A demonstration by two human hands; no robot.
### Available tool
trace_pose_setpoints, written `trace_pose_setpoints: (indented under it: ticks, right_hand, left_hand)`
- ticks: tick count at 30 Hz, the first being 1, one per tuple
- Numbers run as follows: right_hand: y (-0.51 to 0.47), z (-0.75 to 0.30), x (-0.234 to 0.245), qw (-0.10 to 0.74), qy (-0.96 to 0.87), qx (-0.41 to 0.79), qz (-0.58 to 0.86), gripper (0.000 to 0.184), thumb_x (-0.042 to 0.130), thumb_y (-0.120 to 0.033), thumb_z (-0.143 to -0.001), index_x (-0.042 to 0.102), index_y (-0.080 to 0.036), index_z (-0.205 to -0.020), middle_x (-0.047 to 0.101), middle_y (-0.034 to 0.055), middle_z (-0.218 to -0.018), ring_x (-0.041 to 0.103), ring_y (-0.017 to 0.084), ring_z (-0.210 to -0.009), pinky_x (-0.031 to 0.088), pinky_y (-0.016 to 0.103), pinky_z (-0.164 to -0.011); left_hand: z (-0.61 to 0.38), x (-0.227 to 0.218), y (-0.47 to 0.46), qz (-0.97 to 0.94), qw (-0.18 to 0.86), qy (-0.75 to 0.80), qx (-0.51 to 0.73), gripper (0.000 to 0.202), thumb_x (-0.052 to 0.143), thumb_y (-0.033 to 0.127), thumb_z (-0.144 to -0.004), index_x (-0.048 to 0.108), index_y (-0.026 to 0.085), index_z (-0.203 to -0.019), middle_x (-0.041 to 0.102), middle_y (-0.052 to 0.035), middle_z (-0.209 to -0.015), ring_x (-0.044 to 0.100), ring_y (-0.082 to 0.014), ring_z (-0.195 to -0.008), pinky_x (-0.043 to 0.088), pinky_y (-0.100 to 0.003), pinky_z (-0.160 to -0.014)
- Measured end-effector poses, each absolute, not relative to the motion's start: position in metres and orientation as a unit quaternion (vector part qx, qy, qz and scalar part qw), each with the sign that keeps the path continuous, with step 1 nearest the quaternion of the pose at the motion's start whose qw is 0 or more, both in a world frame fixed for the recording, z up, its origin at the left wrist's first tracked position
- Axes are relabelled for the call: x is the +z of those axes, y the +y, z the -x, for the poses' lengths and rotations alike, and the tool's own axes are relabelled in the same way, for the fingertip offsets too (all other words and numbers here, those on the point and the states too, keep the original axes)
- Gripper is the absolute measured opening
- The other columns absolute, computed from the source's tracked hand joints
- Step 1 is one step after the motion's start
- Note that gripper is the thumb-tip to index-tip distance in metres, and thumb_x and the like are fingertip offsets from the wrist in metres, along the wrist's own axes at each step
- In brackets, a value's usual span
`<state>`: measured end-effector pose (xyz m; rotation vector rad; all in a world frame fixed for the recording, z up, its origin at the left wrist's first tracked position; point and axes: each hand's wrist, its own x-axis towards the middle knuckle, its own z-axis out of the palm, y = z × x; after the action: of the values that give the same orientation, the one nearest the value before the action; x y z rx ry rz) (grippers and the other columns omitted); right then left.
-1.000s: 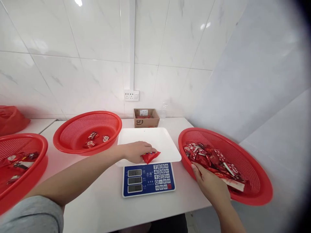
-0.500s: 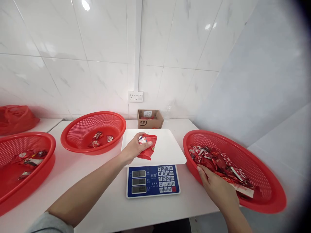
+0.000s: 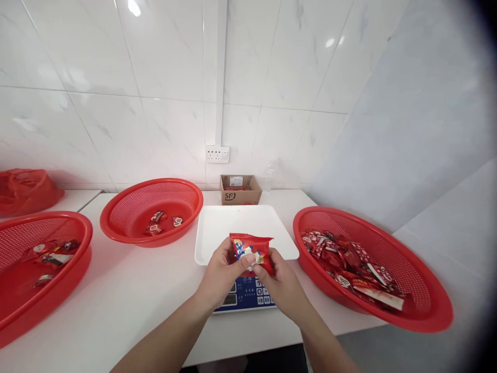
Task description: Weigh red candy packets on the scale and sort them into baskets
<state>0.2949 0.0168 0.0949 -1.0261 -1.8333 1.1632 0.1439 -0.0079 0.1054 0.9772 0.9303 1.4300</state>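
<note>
A red snack packet [image 3: 251, 250] is held upright between both of my hands, just above the front edge of the scale's white tray [image 3: 240, 225]. My left hand [image 3: 223, 274] pinches its left side and my right hand [image 3: 280, 285] pinches its right side. Both hands cover most of the blue keypad [image 3: 248, 299] of the scale. The white tray has nothing on it.
A red basket [image 3: 388, 269] with several red packets stands at the right. Another red basket [image 3: 155, 210] with a few packets is behind left, and a third [image 3: 34, 259] at far left. A small cardboard box [image 3: 239, 189] sits by the wall under a socket.
My left hand lifted the packet off the white tray and brought it toward me. My right hand left the right basket and took hold of the packet's other side.
</note>
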Motion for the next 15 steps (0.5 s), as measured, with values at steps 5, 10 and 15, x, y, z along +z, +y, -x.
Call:
trace_pose_setpoints:
  ticks: [5,10,15]
  right_hand:
    - [0.013,-0.277,0.094,0.346,-0.687,0.521,0.369,0.032,0.050,-0.049,-0.082,0.054,-0.018,-0.091,0.062,0.0012,-0.081,0.057,0.016,-0.075,0.049,0.028,-0.067]
    - [0.010,-0.271,0.091,0.325,-0.681,0.548,0.361,0.032,0.051,-0.049,-0.082,0.054,-0.018,-0.092,0.060,0.0006,-0.079,0.055,0.014,-0.068,0.047,0.026,-0.062]
    - [0.007,-0.271,0.089,0.348,-0.690,0.522,0.362,0.033,0.047,-0.048,-0.084,0.056,-0.019,-0.096,0.064,0.0028,-0.084,0.057,0.017,-0.075,0.047,0.028,-0.067]
  left_hand:
    - [-0.125,0.101,-0.017,-0.391,0.596,0.409,0.570,0.037,0.063,0.045,-0.075,0.062,0.017,-0.099,0.069,-0.0067,-0.091,0.065,-0.0201,-0.081,0.051,-0.031,-0.071]
    - [-0.117,0.099,-0.022,-0.401,0.566,0.388,0.607,0.033,0.066,0.041,-0.074,0.063,0.018,-0.097,0.070,-0.0049,-0.086,0.065,-0.0199,-0.077,0.051,-0.032,-0.071]
    - [-0.117,0.100,-0.025,-0.413,0.583,0.411,0.566,0.037,0.066,0.045,-0.072,0.061,0.018,-0.096,0.068,-0.0067,-0.097,0.063,-0.0216,-0.088,0.050,-0.033,-0.077]
